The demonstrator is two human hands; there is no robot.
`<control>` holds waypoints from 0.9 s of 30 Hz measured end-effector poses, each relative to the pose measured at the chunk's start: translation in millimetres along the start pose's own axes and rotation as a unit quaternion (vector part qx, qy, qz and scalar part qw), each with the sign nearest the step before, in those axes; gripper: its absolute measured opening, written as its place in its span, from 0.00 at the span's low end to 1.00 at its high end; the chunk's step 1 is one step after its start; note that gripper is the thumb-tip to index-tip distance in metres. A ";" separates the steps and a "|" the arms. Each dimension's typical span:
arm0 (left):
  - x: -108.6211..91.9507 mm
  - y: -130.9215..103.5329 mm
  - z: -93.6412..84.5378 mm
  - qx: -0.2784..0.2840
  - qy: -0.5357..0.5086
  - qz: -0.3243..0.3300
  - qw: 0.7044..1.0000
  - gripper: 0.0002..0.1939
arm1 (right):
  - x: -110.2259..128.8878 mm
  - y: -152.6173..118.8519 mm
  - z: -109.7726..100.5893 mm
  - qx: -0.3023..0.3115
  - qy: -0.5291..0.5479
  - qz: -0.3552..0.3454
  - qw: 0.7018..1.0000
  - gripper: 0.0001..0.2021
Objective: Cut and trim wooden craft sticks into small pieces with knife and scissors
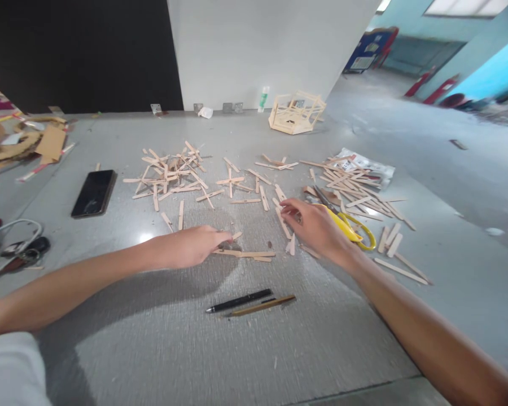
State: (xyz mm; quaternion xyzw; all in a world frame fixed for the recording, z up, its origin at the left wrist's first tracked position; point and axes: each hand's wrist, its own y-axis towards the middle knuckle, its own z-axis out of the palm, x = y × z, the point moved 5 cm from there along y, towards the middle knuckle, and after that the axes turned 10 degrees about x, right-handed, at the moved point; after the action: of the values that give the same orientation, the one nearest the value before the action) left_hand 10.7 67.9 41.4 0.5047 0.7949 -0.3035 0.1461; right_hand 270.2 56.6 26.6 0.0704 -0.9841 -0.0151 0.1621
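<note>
My left hand is low over the middle of the table, its fingers pinched on a short wooden craft stick. Right below it lie joined craft sticks. My right hand has its fingers curled together at a wooden craft stick; the fingertips partly hide the contact. Yellow-handled scissors lie just beyond my right wrist. Nearer to me are a black pen and a brownish, slim pen-like tool, side by side.
A loose heap of craft sticks lies at the back left, another pile by a plastic packet at right. A stick-built frame and glue tube stand near the back panel. A phone lies left.
</note>
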 end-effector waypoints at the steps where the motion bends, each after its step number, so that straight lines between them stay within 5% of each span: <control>1: -0.5 0.2 -0.3 0.002 0.001 -0.002 1.000 0.19 | -1.0 0.4 -0.2 -0.010 0.015 -0.001 1.000 0.15; 6: -1.9 0.9 0.0 0.013 0.010 -0.007 1.000 0.20 | -8.1 -0.1 -3.9 -0.053 0.033 0.007 0.998 0.19; 17: 1.8 2.4 2.1 0.013 -0.007 0.000 1.000 0.19 | -8.2 1.6 5.6 -0.027 -0.007 0.013 1.000 0.08; 27: 5.3 4.2 3.8 0.034 -0.061 -0.022 0.997 0.21 | -32.2 2.5 -18.2 -0.087 -0.036 0.091 0.991 0.12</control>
State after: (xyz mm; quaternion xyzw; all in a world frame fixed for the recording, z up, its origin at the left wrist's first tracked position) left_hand 11.8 70.6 34.2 0.4722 0.7850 -0.3632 0.1702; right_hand 305.9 63.5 33.8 -0.0344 -0.9866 -0.0886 0.1329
